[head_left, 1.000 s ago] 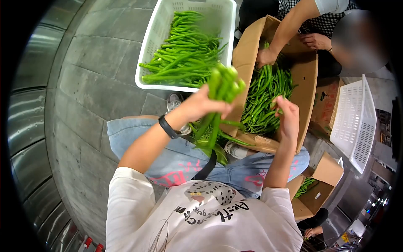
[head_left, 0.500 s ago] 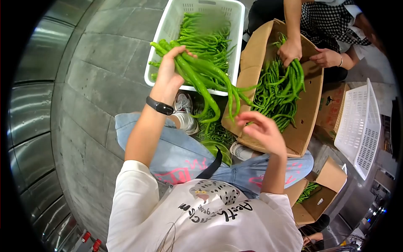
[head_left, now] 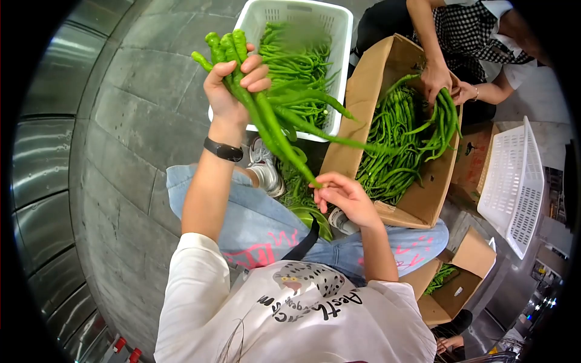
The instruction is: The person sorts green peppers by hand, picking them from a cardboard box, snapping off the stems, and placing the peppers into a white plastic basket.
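Head view: left fingers (head_left: 255, 73) grip long green chili peppers (head_left: 266, 124); right fingers (head_left: 331, 178) pinch one pepper's tip (head_left: 313, 182), so a hard tug could snap it.

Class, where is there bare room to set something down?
Bare: the tiled floor between the metal panels and the white plastic crate. Crowded: the cardboard box, with long green peppers and a co-worker's hand inside; and the gap between crate and box, crossed by peppers in the left hand.
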### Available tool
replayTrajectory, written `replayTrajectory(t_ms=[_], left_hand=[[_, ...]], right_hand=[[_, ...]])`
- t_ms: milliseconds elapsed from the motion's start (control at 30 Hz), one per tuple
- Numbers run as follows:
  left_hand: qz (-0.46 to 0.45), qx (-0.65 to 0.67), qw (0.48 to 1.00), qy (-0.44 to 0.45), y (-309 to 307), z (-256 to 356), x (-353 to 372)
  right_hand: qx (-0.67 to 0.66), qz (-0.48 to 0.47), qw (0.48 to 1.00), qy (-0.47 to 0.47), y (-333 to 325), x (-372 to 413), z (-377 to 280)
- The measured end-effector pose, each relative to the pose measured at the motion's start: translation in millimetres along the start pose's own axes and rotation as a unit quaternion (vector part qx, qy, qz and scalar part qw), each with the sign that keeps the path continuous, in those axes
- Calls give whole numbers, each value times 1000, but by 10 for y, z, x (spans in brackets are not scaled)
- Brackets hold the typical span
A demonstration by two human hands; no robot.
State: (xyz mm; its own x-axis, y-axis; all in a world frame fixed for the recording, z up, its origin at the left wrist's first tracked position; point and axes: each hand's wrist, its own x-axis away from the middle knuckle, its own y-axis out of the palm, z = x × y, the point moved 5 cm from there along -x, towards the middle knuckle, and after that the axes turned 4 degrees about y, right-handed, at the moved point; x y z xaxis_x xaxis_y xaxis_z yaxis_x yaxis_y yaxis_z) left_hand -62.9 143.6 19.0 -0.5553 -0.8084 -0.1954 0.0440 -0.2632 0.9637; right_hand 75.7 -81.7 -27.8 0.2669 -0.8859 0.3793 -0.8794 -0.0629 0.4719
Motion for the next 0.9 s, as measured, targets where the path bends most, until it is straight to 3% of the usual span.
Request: replayTrajectory(t_ms=[100, 167, 233, 300, 367, 433, 500, 567, 633, 700, 767, 833, 900], left_hand=[[-80, 52, 995, -25, 92, 49, -5], [-104, 66, 992, -30, 115, 56, 3], [-117, 73, 990, -40, 126, 24, -1], [-119, 72, 989, -52, 133, -20, 5], [-115, 75, 989, -56, 133, -49, 15], [-112, 74, 990, -54, 141, -40, 15], [-97, 36, 994, -36, 106, 74, 1], [-69, -30, 997, 5, 56, 210, 1], [-6, -103, 993, 55, 35, 327, -10], [73, -171, 976, 116, 52, 432, -8], [62, -266, 961, 44, 77, 416, -11], [41, -402, 913, -60, 208, 234, 50], [27, -506, 847, -163, 326, -211, 164]], right_hand=[[91, 161, 980, -74, -343, 11, -55], [52, 226, 965, -120, -600, 42, -128], [270, 337, 878, -209, -618, 60, -369], [413, 335, 806, -259, -445, -11, -619], [497, 264, 786, -257, -395, -225, -616], [411, 168, 882, -157, -522, -397, -401], [338, 159, 924, -82, -674, -361, -336], [281, 149, 945, -78, -716, -186, -443], [431, 214, 853, -202, -812, 65, -638], [498, 280, 802, -174, -984, 315, -725], [556, 314, 766, -81, -940, 543, -886], [601, 305, 728, -123, -892, 644, -916], [596, 260, 743, -160, -766, 604, -920]])
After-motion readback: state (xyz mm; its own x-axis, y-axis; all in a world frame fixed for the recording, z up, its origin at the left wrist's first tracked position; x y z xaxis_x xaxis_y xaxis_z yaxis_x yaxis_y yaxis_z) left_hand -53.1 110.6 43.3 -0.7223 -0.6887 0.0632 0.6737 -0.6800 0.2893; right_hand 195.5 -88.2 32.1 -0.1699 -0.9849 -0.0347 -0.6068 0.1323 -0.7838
